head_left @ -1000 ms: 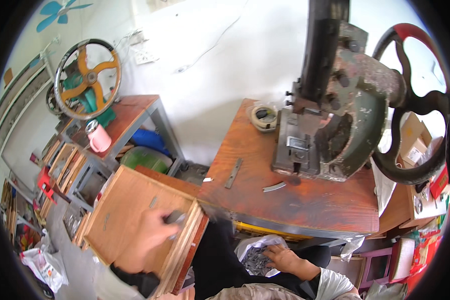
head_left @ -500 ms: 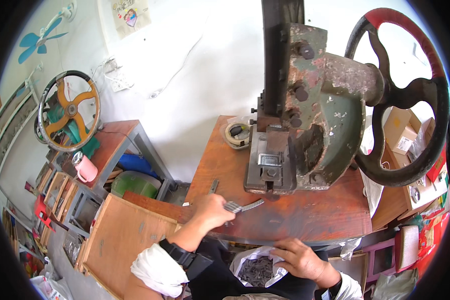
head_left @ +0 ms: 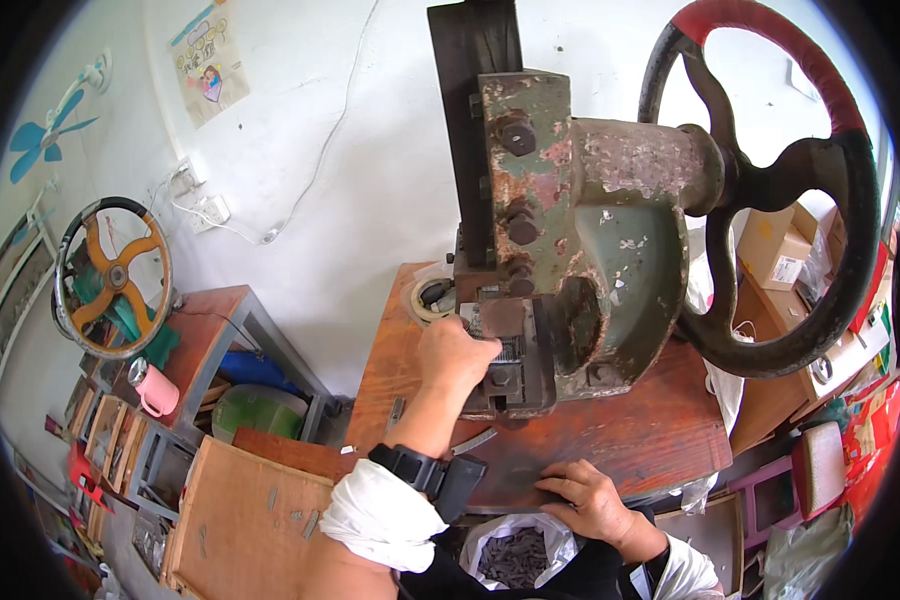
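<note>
My left hand (head_left: 455, 355) reaches in at the die block (head_left: 540, 375) of a green, worn hand press (head_left: 625, 250). Its fingers are closed against the ridged metal insert (head_left: 510, 349), and whatever they pinch is hidden. My right hand (head_left: 592, 505) lies at the table's front edge, open and holding nothing, with its fingers stretched out. Just below it, a white bag (head_left: 482, 560) in my lap holds many small dark grey pieces (head_left: 515, 556). A curved grey metal strip (head_left: 475, 441) lies on the table in front of the press, and a short flat one (head_left: 397, 411) lies beside my left wrist.
The press's large handwheel (head_left: 855, 200) with a red-wrapped rim stands at right. Behind the die is a tape roll (head_left: 425, 295). A wooden board (head_left: 240, 520) with scattered strips lies at left, near a second wheel (head_left: 117, 275) and a pink mug (head_left: 153, 388).
My left hand has moved from the tabletop, where it held ridged grey metal, up to the press die. My right hand has shifted slightly from the bag onto the table edge. The view has turned.
</note>
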Tool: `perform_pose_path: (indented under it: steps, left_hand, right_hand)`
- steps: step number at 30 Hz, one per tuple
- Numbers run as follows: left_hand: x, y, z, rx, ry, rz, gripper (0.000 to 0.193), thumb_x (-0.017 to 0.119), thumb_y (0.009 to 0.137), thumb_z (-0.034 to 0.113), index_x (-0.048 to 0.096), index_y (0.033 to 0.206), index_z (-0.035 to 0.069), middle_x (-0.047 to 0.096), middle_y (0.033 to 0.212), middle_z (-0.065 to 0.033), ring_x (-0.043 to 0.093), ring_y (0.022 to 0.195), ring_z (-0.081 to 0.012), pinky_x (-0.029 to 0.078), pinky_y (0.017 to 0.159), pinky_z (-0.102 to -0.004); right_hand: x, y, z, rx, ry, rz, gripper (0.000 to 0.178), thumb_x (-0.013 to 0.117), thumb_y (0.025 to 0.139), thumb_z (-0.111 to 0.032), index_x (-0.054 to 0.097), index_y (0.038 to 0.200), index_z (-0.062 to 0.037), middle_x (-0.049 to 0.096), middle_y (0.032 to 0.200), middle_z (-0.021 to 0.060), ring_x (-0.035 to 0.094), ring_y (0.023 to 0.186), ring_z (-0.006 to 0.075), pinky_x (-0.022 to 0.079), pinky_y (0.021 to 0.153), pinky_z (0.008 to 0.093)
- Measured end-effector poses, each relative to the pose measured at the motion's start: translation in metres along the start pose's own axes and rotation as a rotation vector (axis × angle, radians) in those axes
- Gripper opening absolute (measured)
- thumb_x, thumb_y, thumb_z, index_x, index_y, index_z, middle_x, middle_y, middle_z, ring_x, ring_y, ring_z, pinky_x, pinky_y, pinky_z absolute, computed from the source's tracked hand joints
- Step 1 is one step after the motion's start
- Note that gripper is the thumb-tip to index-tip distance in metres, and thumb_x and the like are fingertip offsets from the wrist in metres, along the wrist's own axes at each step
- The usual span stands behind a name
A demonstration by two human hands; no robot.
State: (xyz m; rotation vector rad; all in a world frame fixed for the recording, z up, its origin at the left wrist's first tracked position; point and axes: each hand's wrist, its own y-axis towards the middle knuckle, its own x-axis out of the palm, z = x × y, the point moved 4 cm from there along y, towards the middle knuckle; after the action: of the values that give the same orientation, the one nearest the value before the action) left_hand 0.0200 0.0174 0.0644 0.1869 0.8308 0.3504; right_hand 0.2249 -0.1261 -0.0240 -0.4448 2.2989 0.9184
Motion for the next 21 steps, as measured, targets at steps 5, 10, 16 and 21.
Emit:
perform_pose_path:
  steps: [5, 10, 16, 21]
  left_hand:
    - [0.022, 0.0, 0.002, 0.114, 0.019, 0.209, 0.033, 0.075, 0.061, 0.028, 0.068, 0.079, 0.001, 0.063, 0.08, -0.0201, 0.062, 0.081, -0.0368, 0.049, 0.072, -0.0448]
    - [0.017, -0.01, 0.021, -0.005, -0.021, 0.101, 0.036, 0.073, 0.066, 0.032, 0.067, 0.081, 0.001, 0.064, 0.079, -0.0206, 0.062, 0.079, -0.0379, 0.049, 0.07, -0.0442]
    - [0.014, -0.004, -0.002, 0.104, -0.033, -0.01, 0.027, 0.066, 0.076, 0.026, 0.067, 0.087, 0.001, 0.064, 0.077, -0.0212, 0.062, 0.08, -0.0381, 0.049, 0.071, -0.0416]
    - [0.015, -0.01, -0.016, 0.177, -0.38, -0.002, 0.017, 0.06, 0.076, 0.0, 0.066, 0.091, 0.0, 0.065, 0.085, -0.0174, 0.061, 0.083, -0.0356, 0.048, 0.077, -0.0385]
  right_hand:
    - [0.003, 0.003, -0.001, 0.013, -0.016, 0.005, 0.035, 0.075, 0.063, -0.011, 0.065, 0.097, -0.0074, 0.06, 0.102, 0.0103, 0.057, 0.09, 0.0301, 0.05, 0.076, 0.0373]
    - [0.0, -0.001, -0.002, 0.019, -0.066, 0.041, 0.034, 0.074, 0.064, -0.011, 0.066, 0.096, -0.0081, 0.059, 0.103, 0.0104, 0.057, 0.092, 0.0311, 0.05, 0.077, 0.0378]
    - [0.002, -0.001, -0.004, 0.006, -0.076, 0.064, 0.033, 0.074, 0.064, -0.011, 0.066, 0.096, -0.0076, 0.059, 0.104, 0.0111, 0.057, 0.094, 0.0317, 0.05, 0.078, 0.0379]
    - [-0.006, 0.003, 0.0, 0.011, 0.007, 0.092, 0.031, 0.074, 0.066, -0.009, 0.066, 0.096, -0.0063, 0.059, 0.103, 0.0129, 0.058, 0.092, 0.0321, 0.051, 0.076, 0.037]
